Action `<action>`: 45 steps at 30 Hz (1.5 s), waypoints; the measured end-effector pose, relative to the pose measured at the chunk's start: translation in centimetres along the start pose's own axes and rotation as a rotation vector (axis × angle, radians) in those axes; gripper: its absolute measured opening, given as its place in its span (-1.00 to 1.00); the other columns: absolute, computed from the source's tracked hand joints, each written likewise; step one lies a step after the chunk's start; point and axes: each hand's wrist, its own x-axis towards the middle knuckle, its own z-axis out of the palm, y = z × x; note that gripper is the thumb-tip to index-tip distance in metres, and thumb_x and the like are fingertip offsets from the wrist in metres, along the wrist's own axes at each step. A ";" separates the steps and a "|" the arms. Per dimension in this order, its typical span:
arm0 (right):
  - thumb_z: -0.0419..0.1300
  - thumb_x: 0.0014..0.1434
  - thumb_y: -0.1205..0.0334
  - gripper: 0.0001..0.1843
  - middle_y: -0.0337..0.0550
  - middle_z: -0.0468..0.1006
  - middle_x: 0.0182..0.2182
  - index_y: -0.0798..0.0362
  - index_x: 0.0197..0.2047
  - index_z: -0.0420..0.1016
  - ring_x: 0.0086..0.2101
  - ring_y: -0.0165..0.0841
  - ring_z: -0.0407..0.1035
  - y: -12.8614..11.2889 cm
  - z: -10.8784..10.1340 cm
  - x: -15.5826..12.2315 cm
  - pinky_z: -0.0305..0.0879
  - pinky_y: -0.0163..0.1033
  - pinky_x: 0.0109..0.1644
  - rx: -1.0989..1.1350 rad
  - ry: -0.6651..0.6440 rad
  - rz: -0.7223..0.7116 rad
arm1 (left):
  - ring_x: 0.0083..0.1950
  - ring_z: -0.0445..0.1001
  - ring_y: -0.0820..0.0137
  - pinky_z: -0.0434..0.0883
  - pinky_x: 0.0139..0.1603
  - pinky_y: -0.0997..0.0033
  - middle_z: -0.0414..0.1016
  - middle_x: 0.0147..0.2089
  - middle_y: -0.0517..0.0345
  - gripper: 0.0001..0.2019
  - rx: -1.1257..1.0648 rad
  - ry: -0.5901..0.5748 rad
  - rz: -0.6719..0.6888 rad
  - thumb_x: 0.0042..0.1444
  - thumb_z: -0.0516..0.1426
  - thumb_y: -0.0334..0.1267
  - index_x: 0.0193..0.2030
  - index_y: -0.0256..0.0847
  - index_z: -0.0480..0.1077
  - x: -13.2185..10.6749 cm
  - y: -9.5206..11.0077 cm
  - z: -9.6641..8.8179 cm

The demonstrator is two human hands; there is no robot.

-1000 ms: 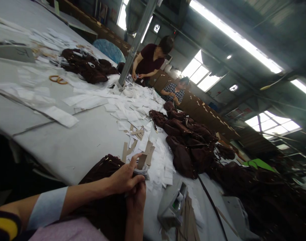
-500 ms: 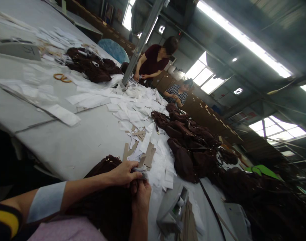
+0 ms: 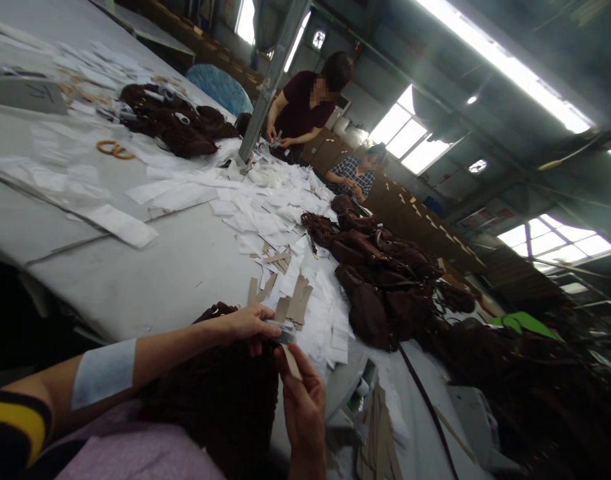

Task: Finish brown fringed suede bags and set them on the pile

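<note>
A dark brown bag [image 3: 220, 393] with gathered-looking leather lies against my front, beneath both forearms. At its upper edge my left hand [image 3: 250, 327] is closed, thumb and fingers pinching a thin grey-white wrapped piece [image 3: 285, 331]; what that piece covers cannot be made out. My right hand [image 3: 305, 393], just right of it, pinches a narrow beige strip [image 3: 290, 362] between thumb and fingers. The strip's upper end meets the grey-white piece or lies very close to it. Beyond my hands lie loose grey-brown card strips [image 3: 299, 301].
White paper pieces [image 3: 265, 200] cover the table's middle. Brown bags [image 3: 385, 280] are heaped right, others [image 3: 170, 123] far left. A grey bin [image 3: 343, 393] and long card strips [image 3: 378, 440] sit near my right hand. Two people work beyond a metal post [image 3: 270, 87].
My right hand has moved right and slightly down from beside my left hand, and the beige strip now shows in it. My left hand keeps its pinch on the grey-white piece.
</note>
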 end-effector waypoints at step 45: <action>0.12 0.22 0.31 -0.68 -0.03 0.49 -0.10 0.02 0.06 0.39 -0.07 -0.20 0.33 -0.9 -1.4 1.4 0.25 -0.03 -0.01 -1.309 -0.159 -0.862 | -0.68 0.36 0.46 0.31 -0.67 0.54 0.37 -0.61 0.20 -0.67 0.096 -0.081 0.005 0.06 0.05 -0.01 -0.38 -0.30 0.34 -0.7 -2.1 2.0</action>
